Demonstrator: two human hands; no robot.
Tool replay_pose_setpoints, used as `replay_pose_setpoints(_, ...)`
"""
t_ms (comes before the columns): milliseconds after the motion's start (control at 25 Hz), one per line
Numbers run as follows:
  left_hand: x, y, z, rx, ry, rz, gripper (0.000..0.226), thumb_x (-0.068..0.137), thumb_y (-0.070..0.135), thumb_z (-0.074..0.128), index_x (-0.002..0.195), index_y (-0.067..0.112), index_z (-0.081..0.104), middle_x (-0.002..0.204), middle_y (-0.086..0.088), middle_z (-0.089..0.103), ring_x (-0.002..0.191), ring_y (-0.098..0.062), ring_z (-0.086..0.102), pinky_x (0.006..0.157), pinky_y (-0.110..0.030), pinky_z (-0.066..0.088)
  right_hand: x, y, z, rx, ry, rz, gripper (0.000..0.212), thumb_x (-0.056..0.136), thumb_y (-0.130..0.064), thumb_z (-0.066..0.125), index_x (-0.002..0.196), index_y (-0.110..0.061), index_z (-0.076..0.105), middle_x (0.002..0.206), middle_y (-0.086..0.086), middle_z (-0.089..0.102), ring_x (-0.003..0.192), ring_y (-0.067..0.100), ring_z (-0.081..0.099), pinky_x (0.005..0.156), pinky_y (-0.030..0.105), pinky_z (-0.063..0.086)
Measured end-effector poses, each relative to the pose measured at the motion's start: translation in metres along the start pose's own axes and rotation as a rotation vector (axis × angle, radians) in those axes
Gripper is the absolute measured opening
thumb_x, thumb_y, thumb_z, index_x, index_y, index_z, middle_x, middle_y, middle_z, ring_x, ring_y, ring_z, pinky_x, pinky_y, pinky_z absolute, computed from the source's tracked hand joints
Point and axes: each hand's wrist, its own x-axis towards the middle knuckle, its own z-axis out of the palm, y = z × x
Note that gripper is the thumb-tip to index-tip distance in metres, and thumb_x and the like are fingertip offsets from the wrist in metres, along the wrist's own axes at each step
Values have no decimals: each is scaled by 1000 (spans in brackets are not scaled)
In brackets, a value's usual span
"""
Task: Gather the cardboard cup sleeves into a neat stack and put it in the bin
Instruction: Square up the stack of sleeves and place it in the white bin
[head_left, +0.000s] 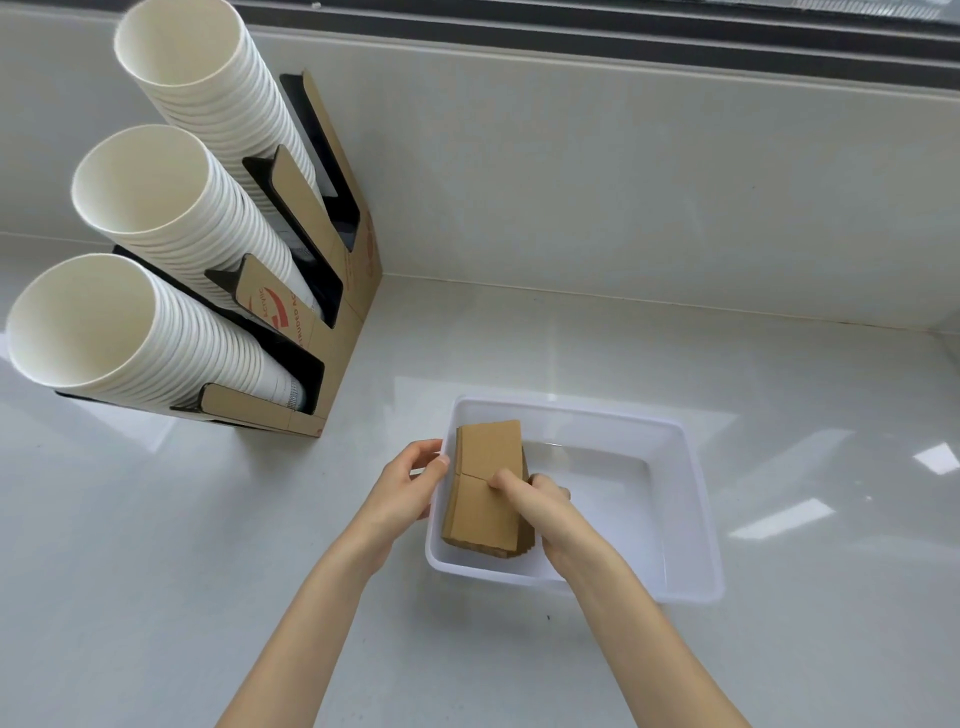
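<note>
A stack of brown cardboard cup sleeves (485, 470) stands tilted inside the left end of a translucent white plastic bin (696, 499), leaning toward its left wall. My right hand (540, 506) grips the stack from its right side, with the thumb pressed on the top sleeve. Just outside the bin's left wall is my left hand (410, 480), curled so its fingertips touch the stack's left edge over the rim. The stack's lower end sits near the bin's front wall.
A cardboard cup dispenser (332, 291) with three tilted columns of white paper cups (156, 208) stands on the pale counter at the left. A low wall ledge and a window frame run along the back.
</note>
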Motion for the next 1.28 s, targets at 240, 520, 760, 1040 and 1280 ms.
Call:
replay_pose_setpoints(240, -2, 0, 3, 1, 20, -1, 38, 93, 29, 40, 129, 18, 43, 128, -2, 49, 113, -17, 50, 81, -30, 43, -2, -3, 13, 103, -99, -26, 97, 45, -71, 54, 126, -17, 49, 134, 1, 46, 114, 23, 54, 104, 40, 43)
replay_pose_setpoints(520, -7, 0, 4, -13, 17, 9, 37, 93, 27, 41, 129, 17, 44, 123, 0, 51, 107, -15, 53, 71, -22, 46, -7, -3, 21, 40, -37, -45, 72, 86, -57, 37, 140, -11, 26, 144, 8, 22, 136, 25, 25, 113, 37, 26)
replay_pose_setpoints(760, -7, 0, 3, -7, 13, 4, 37, 93, 27, 41, 129, 17, 44, 125, -2, 51, 111, -18, 52, 84, -32, 45, -6, -2, 18, 33, -33, -71, 68, 85, -55, 41, 137, -12, 34, 140, 7, 29, 130, 25, 35, 112, 40, 31)
replay_pose_setpoints(1040, -6, 12, 2, 159, 18, 18, 39, 93, 25, 39, 131, 15, 39, 132, -7, 48, 113, -20, 48, 93, -34, 44, -20, -5, -6, 71, -98, -112, 69, 89, -43, 46, 145, -15, 18, 151, 5, 31, 135, 23, 35, 109, 35, 33)
replay_pose_setpoints(1280, -14, 31, 9, 474, -9, 121, 57, 92, 30, 40, 142, 14, 17, 150, -9, 29, 136, -25, 32, 107, -36, 32, -43, -8, -26, -327, -23, -233, 63, 90, -35, 43, 146, -17, 18, 152, 6, 30, 139, 23, 29, 111, 33, 27)
